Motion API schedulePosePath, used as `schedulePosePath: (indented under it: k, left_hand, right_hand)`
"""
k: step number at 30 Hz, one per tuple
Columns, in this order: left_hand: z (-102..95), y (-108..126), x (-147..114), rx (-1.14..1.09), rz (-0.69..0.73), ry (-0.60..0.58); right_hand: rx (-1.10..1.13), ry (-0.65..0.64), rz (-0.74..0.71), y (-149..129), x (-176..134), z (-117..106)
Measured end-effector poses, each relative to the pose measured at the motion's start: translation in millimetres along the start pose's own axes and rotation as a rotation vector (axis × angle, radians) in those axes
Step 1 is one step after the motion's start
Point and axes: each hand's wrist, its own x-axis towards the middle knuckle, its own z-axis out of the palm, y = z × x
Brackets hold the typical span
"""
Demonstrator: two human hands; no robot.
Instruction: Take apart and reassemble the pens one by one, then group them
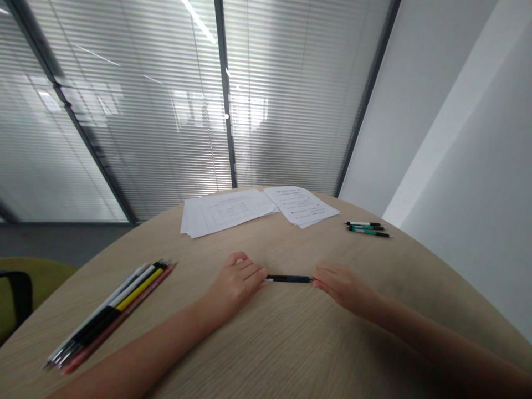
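A dark blue pen point(290, 279) lies crosswise on the round wooden table point(266, 343), held at both ends. My left hand point(236, 282) grips its left end with curled fingers. My right hand point(343, 285) pinches its right end. Both forearms stretch across the tabletop toward the pen.
A row of several pens and pencils point(112, 310) lies at the left. Two stacks of printed sheets point(233, 210) point(303, 205) sit at the far edge. Three pens point(368, 228) lie at the right. A green chair point(20, 288) stands left of the table, with glass walls and blinds behind.
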Motion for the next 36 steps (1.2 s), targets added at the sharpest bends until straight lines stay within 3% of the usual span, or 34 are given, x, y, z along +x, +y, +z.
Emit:
schedulePosePath:
  k: [4,8,15,23,30,36]
  left_hand:
    - [-0.1,2.2,2.1,-0.014,0.02,-0.082]
    - [-3.4,4.8,5.0,-0.001,0.011,-0.129]
    - [-4.7,4.3,3.0,-0.031,-0.005,-0.127]
    - [-1.1,1.6,-0.2,-0.027,-0.01,-0.066]
    - [-0.3,6.5,0.8,0.023,-0.051,-0.138]
    - [0.2,7.7,4.6,0.067,-0.039,-0.175]
  right_hand:
    - [-0.119,0.031,-0.119,4.5,-3.1,-3.8]
    - [-0.155,0.029,-0.13,9.1,-6.8,-4.0]
    - [-0.135,0.003,-0.052,7.4,-4.9,1.7]
    - [-0.017,-0.16,0.077,-5.7,1.9,-2.9]
    - [0.134,-0.284,0.265,-12.2,1.7,-1.7]
    - [0.342,-0.255,0.38,-8.0,-0.1,1.3]
